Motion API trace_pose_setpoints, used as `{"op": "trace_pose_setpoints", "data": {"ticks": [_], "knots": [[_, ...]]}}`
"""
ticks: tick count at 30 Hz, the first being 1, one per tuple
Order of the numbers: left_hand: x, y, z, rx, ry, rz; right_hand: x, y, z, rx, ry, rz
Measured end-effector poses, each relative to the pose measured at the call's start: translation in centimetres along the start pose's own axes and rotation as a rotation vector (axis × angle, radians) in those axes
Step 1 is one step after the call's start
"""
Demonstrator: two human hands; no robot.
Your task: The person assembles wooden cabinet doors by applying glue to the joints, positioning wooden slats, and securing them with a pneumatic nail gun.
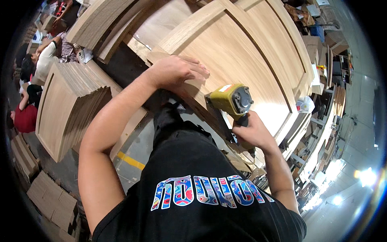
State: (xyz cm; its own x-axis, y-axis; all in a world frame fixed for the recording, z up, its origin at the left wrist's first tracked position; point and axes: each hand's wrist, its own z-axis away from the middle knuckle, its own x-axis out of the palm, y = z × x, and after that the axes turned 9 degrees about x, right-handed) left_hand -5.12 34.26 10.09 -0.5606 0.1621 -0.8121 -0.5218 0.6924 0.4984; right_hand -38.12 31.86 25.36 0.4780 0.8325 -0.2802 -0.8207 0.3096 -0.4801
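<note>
Gripping nail gun point(230, 99) against wood panel point(238, 52), right hand point(252, 133)

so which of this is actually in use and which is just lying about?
In use:
- left hand, flat on the wooden door panel
- right hand, gripping the yellow nail gun at the panel's edge

Lying about:
- stack of wooden panels on the left
- cardboard sheets on the floor
- white plastic bag past the panel
- other people at the far left
</note>
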Motion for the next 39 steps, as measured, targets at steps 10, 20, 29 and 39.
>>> {"op": "trace_pose_setpoints", "data": {"ticks": [10, 20, 29, 39], "knots": [[-1.3, -0.8, 1.1, 0.073, 0.08, 0.042, 0.7, -1.6, 0.7, -0.102, 0.046, 0.251], [-5.1, -5.9, 11.7, -0.292, 0.384, 0.2, 3.4, -7.3, -1.3, -0.016, 0.092, -0.042], [-4.3, -6.8, 12.0, -0.255, 0.429, 0.408, 4.5, -9.7, -2.3, -0.134, 0.125, 0.186], [-4.3, -7.8, 12.4, -0.2, 0.441, 0.431, 5.4, -14.9, -4.0, 0.112, -0.012, 0.076]]}}
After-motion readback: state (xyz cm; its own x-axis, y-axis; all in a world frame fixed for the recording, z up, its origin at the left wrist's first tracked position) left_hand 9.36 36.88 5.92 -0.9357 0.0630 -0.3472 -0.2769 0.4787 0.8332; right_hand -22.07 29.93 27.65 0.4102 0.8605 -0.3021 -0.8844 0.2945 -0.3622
